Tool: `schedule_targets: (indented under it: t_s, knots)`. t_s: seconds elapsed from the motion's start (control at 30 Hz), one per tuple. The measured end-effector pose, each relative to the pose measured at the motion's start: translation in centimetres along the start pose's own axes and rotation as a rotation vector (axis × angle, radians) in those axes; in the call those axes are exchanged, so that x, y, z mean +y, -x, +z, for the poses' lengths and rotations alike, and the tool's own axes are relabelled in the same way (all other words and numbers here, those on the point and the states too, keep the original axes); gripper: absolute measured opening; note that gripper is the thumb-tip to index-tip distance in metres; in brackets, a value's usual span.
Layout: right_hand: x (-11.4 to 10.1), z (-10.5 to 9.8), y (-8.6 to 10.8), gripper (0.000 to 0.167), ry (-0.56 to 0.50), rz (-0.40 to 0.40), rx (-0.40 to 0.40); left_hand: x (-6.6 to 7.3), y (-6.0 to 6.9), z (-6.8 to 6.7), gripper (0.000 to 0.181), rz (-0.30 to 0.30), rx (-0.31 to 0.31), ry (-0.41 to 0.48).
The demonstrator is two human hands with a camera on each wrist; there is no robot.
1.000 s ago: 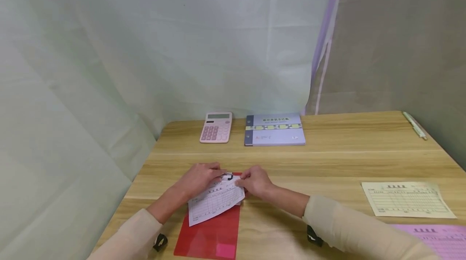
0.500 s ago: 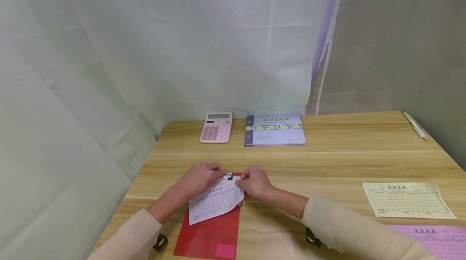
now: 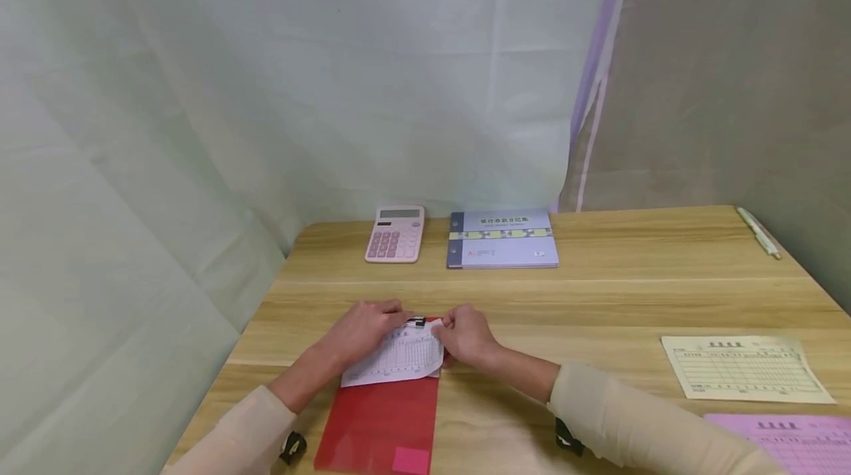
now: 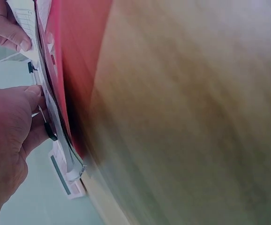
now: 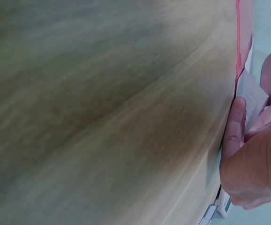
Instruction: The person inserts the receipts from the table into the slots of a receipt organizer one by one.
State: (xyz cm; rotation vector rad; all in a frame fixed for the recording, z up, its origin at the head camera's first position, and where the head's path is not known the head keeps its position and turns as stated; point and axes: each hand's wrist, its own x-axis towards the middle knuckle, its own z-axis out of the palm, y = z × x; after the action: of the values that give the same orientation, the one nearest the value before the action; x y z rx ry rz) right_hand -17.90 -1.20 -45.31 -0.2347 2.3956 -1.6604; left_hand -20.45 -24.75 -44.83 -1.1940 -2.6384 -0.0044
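Note:
A white printed form point(image 3: 397, 358) lies across the upper part of a red folder point(image 3: 382, 416), and its lower edge slants. At the folder's top is a clip point(image 3: 417, 321) with black ends. The left hand point(image 3: 362, 331) lies over the form's upper left; in the left wrist view the thumb and fingers of the left hand point(image 4: 9, 140) pinch the clip point(image 4: 50, 131). With thumb and fingertips, the right hand point(image 3: 467, 335) pinches the form's upper right corner. In the right wrist view, the right hand point(image 5: 257, 164) holds the paper point(image 5: 251, 96) at the folder's edge.
Behind the folder are a pink calculator point(image 3: 395, 234) and a blue account book point(image 3: 502, 238). A pen point(image 3: 759, 233) lies at the far right, with a yellow form point(image 3: 747, 368) and a purple form point(image 3: 807, 438) nearer. Small black objects sit beside both sleeves, one at the left point(image 3: 293, 448).
The form's lower edge has shifted up, showing more of the red folder. Both hands keep nearly the same places and grips.

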Motion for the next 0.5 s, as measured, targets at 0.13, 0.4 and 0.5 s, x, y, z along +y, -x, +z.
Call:
schedule_targets:
  t_s: [0.13,0.4,0.5]
  knots:
    - [0.05,0.19,-0.11,0.021,-0.001,-0.011,0.014,0.07,0.01,-0.1,0.031,0.006,0.003,-0.013]
    - [-0.37,-0.24,-0.17,0.025,-0.035,-0.006,-0.062,0.53,0.09,-0.08,0.027,-0.058,-0.009,-0.003]
    - [-0.49,-0.56,-0.34,0.027,-0.047,0.012,-0.111,0.68,0.01,-0.02,0.026,-0.065,-0.009,-0.006]
